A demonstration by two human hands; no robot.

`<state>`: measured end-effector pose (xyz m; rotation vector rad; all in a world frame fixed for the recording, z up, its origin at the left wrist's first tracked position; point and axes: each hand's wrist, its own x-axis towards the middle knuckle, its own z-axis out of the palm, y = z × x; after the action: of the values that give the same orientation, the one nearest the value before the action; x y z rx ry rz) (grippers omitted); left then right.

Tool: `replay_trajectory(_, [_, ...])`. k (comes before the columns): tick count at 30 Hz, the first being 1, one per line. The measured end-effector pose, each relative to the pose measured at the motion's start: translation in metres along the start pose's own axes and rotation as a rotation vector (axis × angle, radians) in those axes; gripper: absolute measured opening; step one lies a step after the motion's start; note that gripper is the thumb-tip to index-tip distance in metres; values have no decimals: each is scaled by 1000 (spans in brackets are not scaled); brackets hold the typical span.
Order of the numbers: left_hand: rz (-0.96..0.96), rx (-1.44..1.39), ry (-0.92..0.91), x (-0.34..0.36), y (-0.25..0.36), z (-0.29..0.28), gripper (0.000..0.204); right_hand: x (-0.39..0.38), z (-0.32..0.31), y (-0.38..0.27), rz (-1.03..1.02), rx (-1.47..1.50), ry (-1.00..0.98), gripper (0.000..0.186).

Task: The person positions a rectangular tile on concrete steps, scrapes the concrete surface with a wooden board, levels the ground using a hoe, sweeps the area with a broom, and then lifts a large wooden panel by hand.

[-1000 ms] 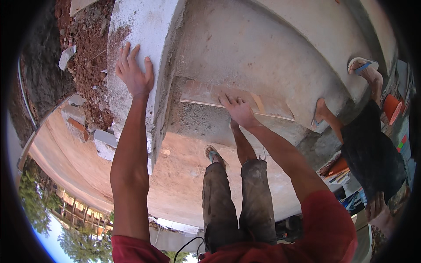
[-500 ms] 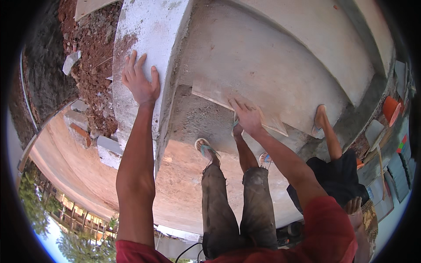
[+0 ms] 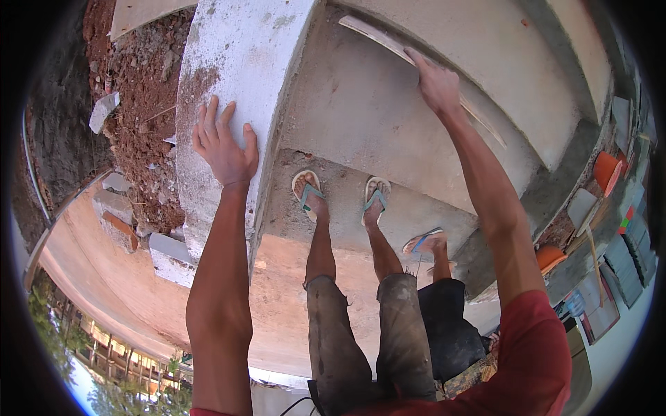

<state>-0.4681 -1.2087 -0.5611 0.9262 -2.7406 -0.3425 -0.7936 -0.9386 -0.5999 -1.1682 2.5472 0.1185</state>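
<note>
My left hand point(image 3: 226, 151) rests with fingers spread on the top of a white-painted low wall point(image 3: 239, 48). Out ahead on the right, my right hand point(image 3: 438, 87) grips the edge of a long thin wooden board point(image 3: 374, 35), the index finger stretched along it. That board lies across the far part of a smooth grey concrete step point(image 3: 361, 104), close to the foot of the riser beyond. How firmly the thumb and other fingers wrap round it is hidden.
My sandalled feet point(image 3: 309, 191) stand on a lower step. Another person's sandalled foot point(image 3: 424, 241) is just right of them. Reddish soil with rubble point(image 3: 142, 139) lies beyond the wall. Orange buckets point(image 3: 608, 172) and stacked grey tiles point(image 3: 628, 267) are at the right.
My right hand and the board have moved forward from the step's near edge to its far side. The other person has shifted; one foot has left the step. My left hand stays on the wall.
</note>
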Motion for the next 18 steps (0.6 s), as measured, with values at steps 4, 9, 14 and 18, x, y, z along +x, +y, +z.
replay_trajectory(4, [20,-23,5,-1,9,2,43,-3,32,20,-72,-94,60,62])
replay_trajectory(9, [8,3,-6,-5,0,-4,43,-55,56,7,-196,-44,10,62])
replay_trajectory(14, [9,-19,5,-4,4,-2,45,-35,15,24,154,-26,-107,63])
replay_trajectory(18, [21,-12,7,-3,6,3,42,-37,52,34,90,-66,-29,62])
